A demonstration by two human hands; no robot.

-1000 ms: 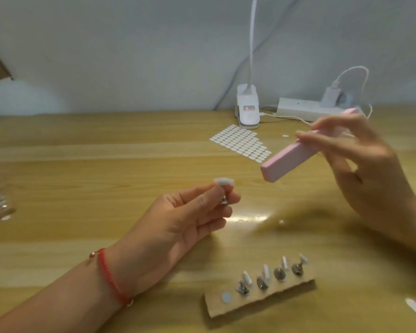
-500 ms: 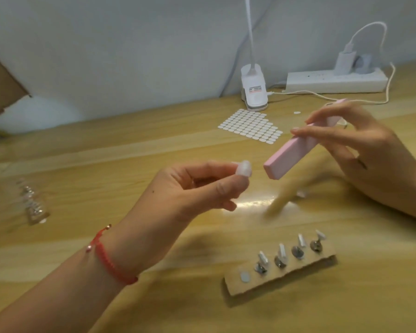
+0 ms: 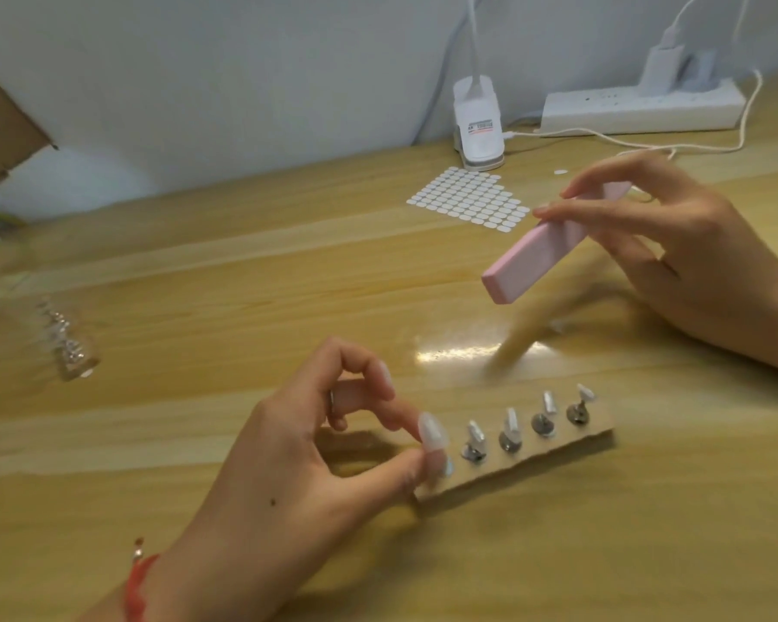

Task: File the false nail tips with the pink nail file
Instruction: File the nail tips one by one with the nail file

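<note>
Head view: the L hand [image 3: 315, 446] is seen low centre, thumb & forefinger closed in a pinch at the base of a false nail tip [image 3: 432, 435]. The tip is held upright at the L end of the cardboard strip [image 3: 535, 460]; whether it is seated on the strip or just over it can't be told, since the spot is hidden by the fingers. The remaining fingers are curled loosely above the pinch; a red bracelet [image 3: 138, 581] is worn on that wrist.

Four other tips [image 3: 510, 424] are set in a row along the strip on small metal stands [image 3: 542, 425], each apart from the next; the strip lies flat on the wooden table [image 3: 198, 280], angled up toward the R.

The R hand [image 3: 674, 262] is raised off the table at upper R, well apart from the strip. The pink nail file [image 3: 544, 258] is gripped at its far end, fingers on top & thumb beneath; its free end is tilted down-L, clear of the table & touching no tip.

Farther back a sheet of white dot stickers [image 3: 468, 202] lies flat. Behind it, at the wall, a white clip-lamp base [image 3: 478, 127] is seen, w/ a white power strip [image 3: 638, 107] to its R carrying a plugged charger [image 3: 668, 67]. A clear, blurred glass item [image 3: 68, 347] lies at far L; brown cardboard [image 3: 5, 123] is cut off by the L edge.
</note>
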